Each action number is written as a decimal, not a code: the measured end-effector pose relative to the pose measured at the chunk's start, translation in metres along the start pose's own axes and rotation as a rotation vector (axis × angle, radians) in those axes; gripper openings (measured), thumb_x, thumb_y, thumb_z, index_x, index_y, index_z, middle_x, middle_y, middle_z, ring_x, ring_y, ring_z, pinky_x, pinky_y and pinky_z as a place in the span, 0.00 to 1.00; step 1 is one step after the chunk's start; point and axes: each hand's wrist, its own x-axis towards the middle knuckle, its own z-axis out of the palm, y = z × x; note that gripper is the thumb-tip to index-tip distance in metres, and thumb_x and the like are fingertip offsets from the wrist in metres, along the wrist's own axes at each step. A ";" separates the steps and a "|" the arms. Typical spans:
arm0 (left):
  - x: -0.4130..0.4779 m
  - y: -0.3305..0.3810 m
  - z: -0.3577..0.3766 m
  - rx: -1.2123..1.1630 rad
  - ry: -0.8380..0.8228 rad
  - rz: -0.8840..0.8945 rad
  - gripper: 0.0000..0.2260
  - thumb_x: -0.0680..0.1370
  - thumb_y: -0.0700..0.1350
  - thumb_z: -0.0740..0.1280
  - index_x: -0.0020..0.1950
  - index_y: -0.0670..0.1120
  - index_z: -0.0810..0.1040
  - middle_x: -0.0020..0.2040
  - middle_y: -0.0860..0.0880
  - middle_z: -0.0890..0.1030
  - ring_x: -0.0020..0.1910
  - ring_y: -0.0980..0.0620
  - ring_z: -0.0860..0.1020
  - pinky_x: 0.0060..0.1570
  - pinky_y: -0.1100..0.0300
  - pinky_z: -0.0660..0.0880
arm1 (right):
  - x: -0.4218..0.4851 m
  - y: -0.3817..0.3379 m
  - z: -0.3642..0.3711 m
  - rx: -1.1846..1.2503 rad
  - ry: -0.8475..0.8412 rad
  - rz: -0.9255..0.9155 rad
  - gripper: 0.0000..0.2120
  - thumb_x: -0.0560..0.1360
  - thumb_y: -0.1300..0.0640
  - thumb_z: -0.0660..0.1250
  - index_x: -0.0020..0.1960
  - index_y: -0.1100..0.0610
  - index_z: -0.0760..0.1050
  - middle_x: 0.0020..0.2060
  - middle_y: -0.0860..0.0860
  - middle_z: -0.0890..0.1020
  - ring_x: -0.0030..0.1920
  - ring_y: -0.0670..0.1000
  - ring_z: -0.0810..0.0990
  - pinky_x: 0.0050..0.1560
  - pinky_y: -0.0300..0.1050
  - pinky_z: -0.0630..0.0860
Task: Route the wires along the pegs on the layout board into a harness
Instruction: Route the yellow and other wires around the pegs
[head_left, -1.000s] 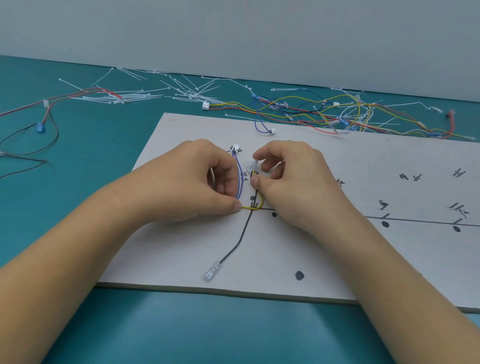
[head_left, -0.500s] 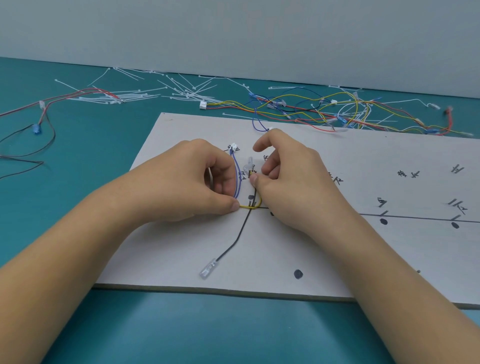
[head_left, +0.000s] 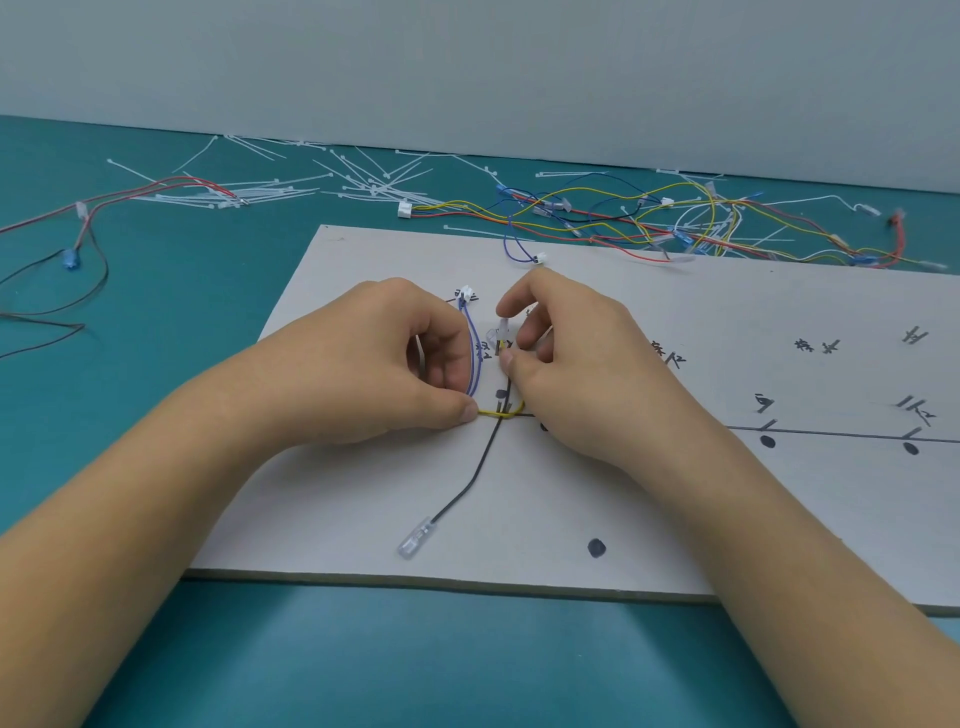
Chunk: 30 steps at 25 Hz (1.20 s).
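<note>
A grey layout board with black lines, dots and marks lies on the teal table. My left hand is curled over the board's left part; its thumb tip pins a yellow wire and its fingers hold a blue-purple wire pair ending in a white connector. My right hand pinches a clear terminal between thumb and fingers. A black wire runs down from between the hands to a clear terminal near the board's front edge.
A tangle of yellow, red, blue and white wires lies behind the board. White cable ties are scattered at the back. Red and black wires lie at far left. A blue wire loop overlaps the board's far edge.
My right index finger has lifted and stretched away from the thumb, uncovering the clear terminal. The left hand stays pressed on the yellow wire.
</note>
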 end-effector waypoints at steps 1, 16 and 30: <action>0.000 0.000 0.000 0.001 0.000 0.001 0.06 0.70 0.49 0.78 0.38 0.53 0.82 0.33 0.57 0.81 0.27 0.60 0.74 0.29 0.68 0.72 | 0.000 0.000 0.000 0.010 -0.003 0.002 0.12 0.77 0.60 0.69 0.56 0.47 0.74 0.44 0.44 0.77 0.43 0.44 0.76 0.39 0.39 0.70; 0.000 0.000 0.000 0.018 0.000 -0.006 0.06 0.70 0.50 0.78 0.39 0.53 0.82 0.33 0.58 0.81 0.28 0.60 0.74 0.30 0.68 0.72 | 0.001 -0.006 0.001 0.127 0.181 0.005 0.11 0.70 0.66 0.70 0.43 0.49 0.76 0.34 0.45 0.83 0.35 0.42 0.81 0.35 0.34 0.77; 0.000 0.000 0.001 0.015 -0.018 0.003 0.06 0.71 0.49 0.77 0.39 0.53 0.81 0.33 0.58 0.80 0.28 0.59 0.74 0.30 0.68 0.72 | 0.003 -0.009 0.005 0.069 0.142 0.046 0.09 0.72 0.63 0.67 0.45 0.50 0.80 0.37 0.44 0.81 0.32 0.40 0.77 0.29 0.28 0.68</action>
